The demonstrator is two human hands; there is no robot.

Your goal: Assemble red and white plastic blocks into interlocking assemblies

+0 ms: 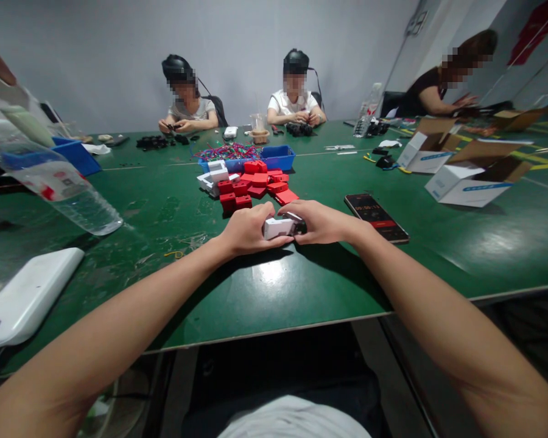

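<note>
In the middle of the head view, my hands meet above the green table (274, 298). My left hand (243, 233) is closed around a small white block-shaped piece (277, 229). My right hand (323, 224) is closed on a small dark, partly shiny piece (298, 227) pressed against the white piece's right end; its kind is hard to make out, and fingers cover part of it. Just beyond my hands lies a pile of red block-shaped parts (258, 180), with similar white parts (214, 176) at its left.
A phone (377, 218) lies right of my right hand. Blue bins (278, 159) with coloured wires stand behind the pile. A plastic bottle (73, 191) and white device (36, 289) are at left, open cartons (466, 179) at right. Several people (296, 100) sit around the table.
</note>
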